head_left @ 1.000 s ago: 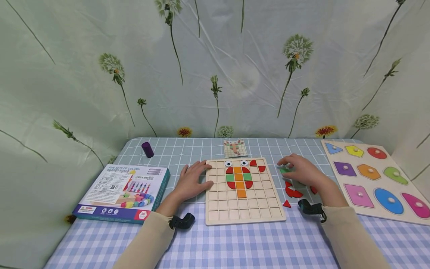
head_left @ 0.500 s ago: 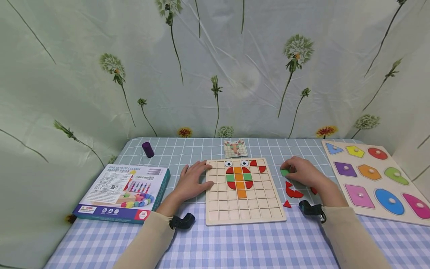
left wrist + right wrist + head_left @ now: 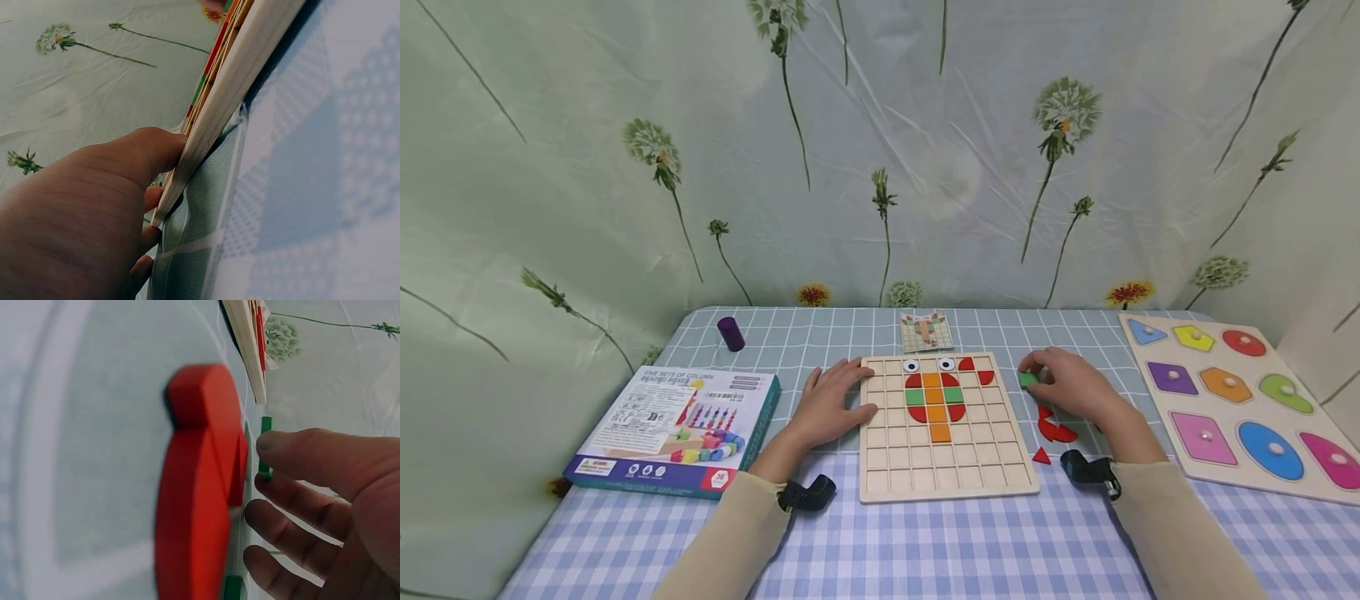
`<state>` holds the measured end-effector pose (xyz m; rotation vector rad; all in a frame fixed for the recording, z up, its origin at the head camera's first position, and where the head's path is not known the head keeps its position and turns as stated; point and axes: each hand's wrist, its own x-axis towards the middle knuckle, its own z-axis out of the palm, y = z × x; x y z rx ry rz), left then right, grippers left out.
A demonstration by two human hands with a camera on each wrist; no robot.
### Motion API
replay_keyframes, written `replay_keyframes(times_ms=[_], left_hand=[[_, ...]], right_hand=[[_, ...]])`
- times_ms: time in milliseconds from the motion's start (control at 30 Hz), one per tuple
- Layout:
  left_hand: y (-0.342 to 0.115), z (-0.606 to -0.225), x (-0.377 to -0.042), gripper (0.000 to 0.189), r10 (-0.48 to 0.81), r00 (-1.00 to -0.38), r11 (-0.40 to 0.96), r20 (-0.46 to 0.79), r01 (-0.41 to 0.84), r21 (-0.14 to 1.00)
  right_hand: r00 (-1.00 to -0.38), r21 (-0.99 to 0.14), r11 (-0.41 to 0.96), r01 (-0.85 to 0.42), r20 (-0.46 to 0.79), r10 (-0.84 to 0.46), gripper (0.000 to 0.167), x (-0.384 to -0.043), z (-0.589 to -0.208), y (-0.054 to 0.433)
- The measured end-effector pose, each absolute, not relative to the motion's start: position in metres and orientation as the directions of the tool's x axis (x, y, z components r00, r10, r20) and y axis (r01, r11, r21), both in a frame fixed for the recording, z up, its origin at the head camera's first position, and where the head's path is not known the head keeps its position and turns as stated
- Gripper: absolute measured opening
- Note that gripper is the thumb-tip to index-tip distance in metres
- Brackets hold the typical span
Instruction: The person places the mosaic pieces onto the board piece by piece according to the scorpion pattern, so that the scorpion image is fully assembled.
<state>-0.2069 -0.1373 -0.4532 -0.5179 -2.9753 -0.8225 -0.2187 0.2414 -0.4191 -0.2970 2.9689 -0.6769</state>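
Note:
In the head view my left hand (image 3: 830,406) rests at the left edge of a wooden grid board (image 3: 895,479), its fingers spread and relaxed. The left wrist view has the thumb (image 3: 164,149) touching the board's side. Orange, green and red pieces and two eye discs (image 3: 947,364) form a figure on the board. To the right, my right hand (image 3: 1071,383) pinches a small green square piece (image 3: 1027,379) between thumb and finger, close over the table beside the board. Red pieces (image 3: 1055,429) lie just below that hand, one a small triangle (image 3: 1041,456).
A small pattern card (image 3: 926,332) lies behind the board. A boxed bead set (image 3: 677,433) is at left, with a purple cylinder (image 3: 730,334) behind it. On the right lies a knobbed shape puzzle (image 3: 1213,400). Another green piece (image 3: 233,587) shows in the right wrist view.
The right hand has taken the green piece between thumb and finger and moved it slightly left toward the board. The left hand and the board have stayed put.

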Motion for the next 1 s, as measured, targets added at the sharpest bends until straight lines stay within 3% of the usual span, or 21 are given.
replay_keyframes(times_ms=[433, 1000], left_hand=[[-0.137, -0.452, -0.207, 0.056, 0.313, -0.945, 0.811, 0.095, 0.318, 0.491], [-0.139, -0.453, -0.209, 0.057, 0.314, -0.947, 0.819, 0.063, 0.304, 0.487]], right_hand=[[-0.971, -0.475, 0.853, -0.218, 0.022, -0.236, 0.03, -0.216, -0.409, 0.211], [-0.961, -0.52, 0.819, -0.243, 0.016, -0.276, 0.021, -0.217, -0.417, 0.192]])
